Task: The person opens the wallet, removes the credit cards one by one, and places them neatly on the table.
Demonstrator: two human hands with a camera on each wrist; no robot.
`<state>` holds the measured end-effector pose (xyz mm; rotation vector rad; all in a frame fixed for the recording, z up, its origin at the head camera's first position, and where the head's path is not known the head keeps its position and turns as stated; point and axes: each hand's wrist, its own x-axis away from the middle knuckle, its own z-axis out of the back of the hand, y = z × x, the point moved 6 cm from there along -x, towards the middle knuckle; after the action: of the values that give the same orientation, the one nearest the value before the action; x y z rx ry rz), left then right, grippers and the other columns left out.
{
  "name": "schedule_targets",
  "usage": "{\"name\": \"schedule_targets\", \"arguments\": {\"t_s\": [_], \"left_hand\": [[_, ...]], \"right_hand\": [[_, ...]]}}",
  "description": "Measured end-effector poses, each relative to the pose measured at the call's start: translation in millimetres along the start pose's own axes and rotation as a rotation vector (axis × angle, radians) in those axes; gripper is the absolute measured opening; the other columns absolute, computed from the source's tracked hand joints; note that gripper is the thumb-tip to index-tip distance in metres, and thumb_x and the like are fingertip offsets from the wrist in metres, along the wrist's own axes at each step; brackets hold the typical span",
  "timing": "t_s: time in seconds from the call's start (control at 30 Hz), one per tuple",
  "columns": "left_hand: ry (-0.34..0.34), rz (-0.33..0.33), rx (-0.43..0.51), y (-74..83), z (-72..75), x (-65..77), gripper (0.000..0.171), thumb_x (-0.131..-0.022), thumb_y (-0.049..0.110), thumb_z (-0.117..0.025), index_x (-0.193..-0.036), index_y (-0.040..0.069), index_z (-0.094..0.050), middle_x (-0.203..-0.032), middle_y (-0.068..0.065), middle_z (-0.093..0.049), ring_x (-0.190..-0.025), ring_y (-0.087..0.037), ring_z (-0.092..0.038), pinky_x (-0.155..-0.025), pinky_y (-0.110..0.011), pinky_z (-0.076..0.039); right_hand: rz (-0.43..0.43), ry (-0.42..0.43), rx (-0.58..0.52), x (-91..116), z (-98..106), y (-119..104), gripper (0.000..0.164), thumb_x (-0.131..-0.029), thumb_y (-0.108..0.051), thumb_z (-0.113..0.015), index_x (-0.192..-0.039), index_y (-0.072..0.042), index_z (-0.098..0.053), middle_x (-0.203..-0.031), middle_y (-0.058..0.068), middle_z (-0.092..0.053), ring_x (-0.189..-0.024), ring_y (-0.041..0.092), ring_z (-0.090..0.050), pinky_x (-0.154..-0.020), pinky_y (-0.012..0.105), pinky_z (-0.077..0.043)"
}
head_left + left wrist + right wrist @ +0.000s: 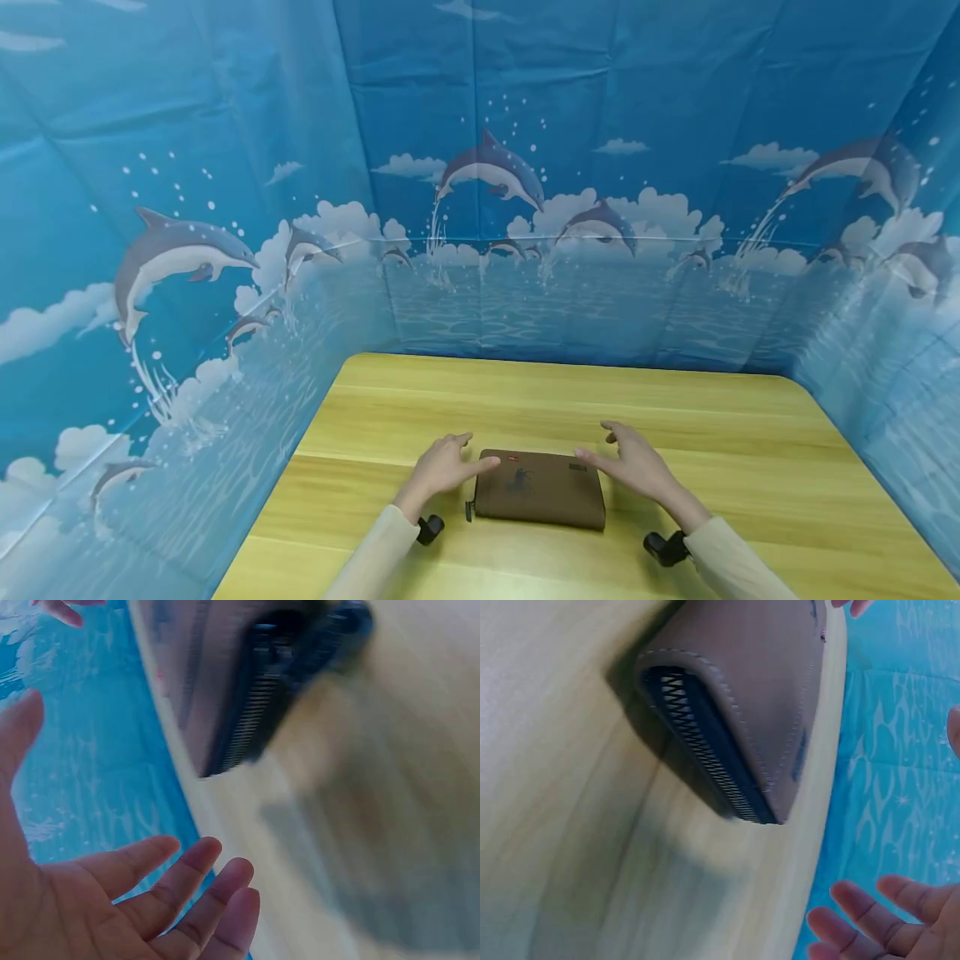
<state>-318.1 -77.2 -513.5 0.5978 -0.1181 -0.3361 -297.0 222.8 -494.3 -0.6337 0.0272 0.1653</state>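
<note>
A brown zip-around wallet [540,492] lies flat on the yellow wooden table [675,396], with a small dark figure and a red mark on its top. My left hand [441,468] is at the wallet's left side, fingers spread and thumb over its upper left corner. On the other side, my right hand [637,462] has its thumb near the upper right corner. Whether either thumb touches cannot be told. In the left wrist view, the zip end with its dark pull tab [330,645] shows. The right wrist view shows the closed zip [705,746] along the wallet's edge.
Blue sheeting [540,317] printed with dolphins and clouds hangs behind the table and along both sides. A black wrist camera [430,530] sits on the left wrist, and another black camera [666,549] on the right wrist. Bare wood surrounds the wallet.
</note>
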Motion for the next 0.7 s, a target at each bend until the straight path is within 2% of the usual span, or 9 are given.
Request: {"name": "schedule_targets", "arguments": {"t_s": [0.07,0.13,0.23,0.3,0.37,0.43,0.53,0.7], "left_hand": [[-0.011,0.022,-0.008,-4.5,-5.2,0.1,0.095,-0.079,0.074,-0.053,-0.140,0.001,-0.046,-0.130,-0.018,-0.053,-0.115,-0.035,-0.050,-0.085,-0.051,-0.045],[-0.015,0.038,-0.031,-8.3,-10.2,0.2,0.098,-0.076,0.076,-0.053,-0.139,0.001,-0.047,-0.128,-0.017,-0.054,-0.112,-0.033,-0.052,-0.080,-0.048,-0.047],[-0.030,0.053,-0.025,-12.5,-17.0,0.3,0.099,-0.075,0.077,-0.054,-0.137,0.000,-0.049,-0.116,-0.014,-0.060,-0.082,-0.024,-0.058,-0.061,-0.039,-0.047],[-0.033,0.051,-0.015,-13.9,-20.4,0.2,0.097,-0.075,0.076,-0.054,-0.134,0.000,-0.052,-0.103,-0.010,-0.062,-0.065,-0.016,-0.050,-0.052,-0.032,-0.042],[-0.035,0.045,0.025,-13.8,-22.1,-0.5,0.093,-0.077,0.074,-0.055,-0.132,-0.001,-0.054,-0.091,-0.004,-0.059,-0.053,-0.012,-0.037,-0.047,-0.029,-0.033],[-0.027,0.039,0.051,-13.7,-23.5,-1.0,0.088,-0.078,0.072,-0.056,-0.129,0.000,-0.056,-0.085,0.001,-0.055,-0.054,-0.010,-0.036,-0.048,-0.027,-0.032],[-0.014,0.050,0.079,-15.7,-27.5,-0.6,0.082,-0.080,0.069,-0.057,-0.127,0.002,-0.057,-0.083,0.004,-0.051,-0.060,-0.010,-0.041,-0.052,-0.028,-0.035],[0.008,0.073,0.095,-18.6,-33.9,2.8,0.073,-0.080,0.065,-0.061,-0.117,0.002,-0.061,-0.081,0.002,-0.052,-0.068,-0.014,-0.048,-0.058,-0.031,-0.040]], "right_hand": [[-0.045,-0.008,-0.029,-1,-3,4,0.089,-0.082,-0.063,-0.060,-0.137,0.005,-0.043,-0.113,0.019,-0.057,-0.089,0.030,-0.058,-0.067,0.044,-0.048],[-0.084,-0.015,-0.058,-1,-6,9,0.087,-0.081,-0.062,-0.062,-0.134,0.005,-0.046,-0.102,0.014,-0.058,-0.075,0.023,-0.055,-0.059,0.037,-0.044],[-0.117,-0.026,-0.089,-1,-11,15,0.085,-0.081,-0.061,-0.064,-0.130,0.007,-0.048,-0.090,0.009,-0.055,-0.064,0.018,-0.048,-0.054,0.033,-0.039],[-0.130,-0.038,-0.103,-1,-14,19,0.085,-0.081,-0.060,-0.064,-0.129,0.008,-0.047,-0.085,0.007,-0.054,-0.063,0.018,-0.048,-0.053,0.033,-0.039],[-0.148,-0.059,-0.115,0,-17,23,0.083,-0.083,-0.059,-0.063,-0.128,0.009,-0.046,-0.082,0.007,-0.055,-0.063,0.018,-0.049,-0.053,0.033,-0.040],[-0.175,-0.087,-0.132,1,-21,27,0.082,-0.084,-0.059,-0.061,-0.128,0.009,-0.045,-0.080,0.008,-0.056,-0.062,0.019,-0.051,-0.052,0.033,-0.040],[-0.226,-0.137,-0.153,5,-29,32,0.082,-0.085,-0.061,-0.057,-0.126,0.008,-0.045,-0.074,0.009,-0.057,-0.059,0.019,-0.051,-0.051,0.033,-0.039],[-0.276,-0.178,-0.153,11,-41,37,0.080,-0.084,-0.066,-0.054,-0.118,0.006,-0.050,-0.059,0.007,-0.052,-0.048,0.017,-0.043,-0.047,0.031,-0.035]]}}
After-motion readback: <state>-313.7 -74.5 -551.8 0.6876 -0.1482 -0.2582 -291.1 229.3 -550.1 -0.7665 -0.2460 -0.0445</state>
